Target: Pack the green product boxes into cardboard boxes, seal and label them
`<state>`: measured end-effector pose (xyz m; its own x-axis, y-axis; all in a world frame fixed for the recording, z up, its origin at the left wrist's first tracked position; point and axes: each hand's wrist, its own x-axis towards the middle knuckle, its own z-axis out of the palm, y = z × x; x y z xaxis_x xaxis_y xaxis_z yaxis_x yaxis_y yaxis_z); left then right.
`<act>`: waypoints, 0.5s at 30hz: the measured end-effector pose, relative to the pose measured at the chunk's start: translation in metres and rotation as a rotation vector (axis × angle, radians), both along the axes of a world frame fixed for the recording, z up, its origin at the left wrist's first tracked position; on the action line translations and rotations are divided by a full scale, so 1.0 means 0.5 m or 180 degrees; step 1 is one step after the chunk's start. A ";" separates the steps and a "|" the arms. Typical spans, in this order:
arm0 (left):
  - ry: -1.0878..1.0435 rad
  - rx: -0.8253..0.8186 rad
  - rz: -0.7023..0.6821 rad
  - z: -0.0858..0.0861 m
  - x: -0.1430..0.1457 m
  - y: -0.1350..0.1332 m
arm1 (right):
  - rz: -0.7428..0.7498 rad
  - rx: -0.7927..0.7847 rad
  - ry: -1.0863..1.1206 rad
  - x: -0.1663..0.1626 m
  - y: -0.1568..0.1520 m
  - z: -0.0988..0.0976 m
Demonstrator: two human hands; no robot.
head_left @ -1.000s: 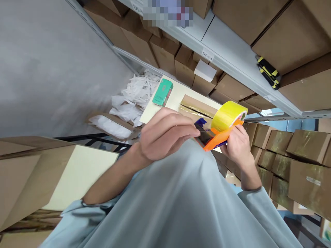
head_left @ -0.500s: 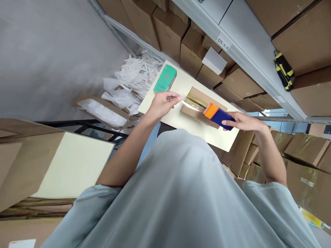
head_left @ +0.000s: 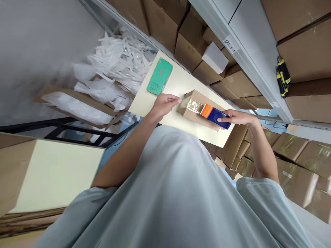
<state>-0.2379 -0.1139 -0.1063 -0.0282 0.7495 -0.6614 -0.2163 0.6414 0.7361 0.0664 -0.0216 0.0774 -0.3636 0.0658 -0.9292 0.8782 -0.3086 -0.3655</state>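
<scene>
A small brown cardboard box lies on the pale tabletop, with shiny clear packing tape along its top. At the left end of the box, my left hand is closed, thumb and fingers pinching the end of the tape. My right hand grips a tape dispenser, blue with an orange toothed head, which sits low over the right half of the box. Left of the box, beyond my left hand, a green box lies flat on the table.
Loose white paper strips and an open carton are left of the pale tabletop. Shelves of brown cartons rise behind it. Yellow-black cutters lie on the upper shelf. More taped cartons are stacked right.
The tape that hung as a strip between hand and dispenser now looks flatter against the box top. The dispenser has shifted slightly left, and the whole view has turned a little.
</scene>
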 end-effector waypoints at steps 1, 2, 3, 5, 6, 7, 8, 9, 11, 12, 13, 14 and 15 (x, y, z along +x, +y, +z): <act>-0.0056 -0.0043 -0.0002 -0.007 0.001 0.005 | 0.0013 0.0015 -0.0060 -0.005 0.003 0.001; -0.0122 -0.0084 -0.0012 -0.014 0.002 0.011 | 0.0018 0.0018 -0.0116 -0.009 0.005 0.002; -0.0198 -0.0124 -0.0033 -0.020 0.003 0.016 | 0.0009 0.0014 -0.0168 -0.013 0.007 0.003; -0.0376 -0.0205 -0.0109 -0.033 0.008 0.025 | -0.0067 0.0006 -0.0255 -0.020 0.009 0.005; -0.0466 -0.0242 -0.0161 -0.038 0.013 0.029 | -0.0124 -0.0012 -0.0293 -0.023 0.009 0.005; -0.0558 -0.0272 -0.0217 -0.043 0.018 0.032 | -0.0187 -0.0033 -0.0333 -0.026 0.008 0.006; -0.0651 -0.0288 -0.0272 -0.047 0.024 0.034 | -0.0245 -0.0048 -0.0375 -0.029 0.008 0.007; -0.0732 -0.0291 -0.0319 -0.050 0.031 0.035 | -0.0290 -0.0052 -0.0415 -0.032 0.007 0.008; -0.0831 -0.0238 -0.0362 -0.056 0.044 0.036 | -0.0334 -0.0036 -0.0482 -0.037 0.005 0.009; -0.0847 -0.0181 -0.0369 -0.059 0.050 0.035 | -0.0336 -0.0016 -0.0500 -0.039 0.004 0.010; -0.0829 -0.0113 -0.0375 -0.061 0.054 0.033 | -0.0327 0.0002 -0.0506 -0.040 0.003 0.011; -0.0760 -0.0044 -0.0390 -0.063 0.057 0.031 | -0.0320 0.0019 -0.0507 -0.041 0.002 0.012; -0.0620 0.0013 -0.0415 -0.064 0.057 0.029 | -0.0318 0.0034 -0.0506 -0.042 0.001 0.013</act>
<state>-0.2091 -0.0994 -0.1382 0.1968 0.7413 -0.6417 -0.2700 0.6702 0.6913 0.0455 -0.0213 0.0836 -0.2034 0.1043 -0.9735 0.8902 -0.3942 -0.2283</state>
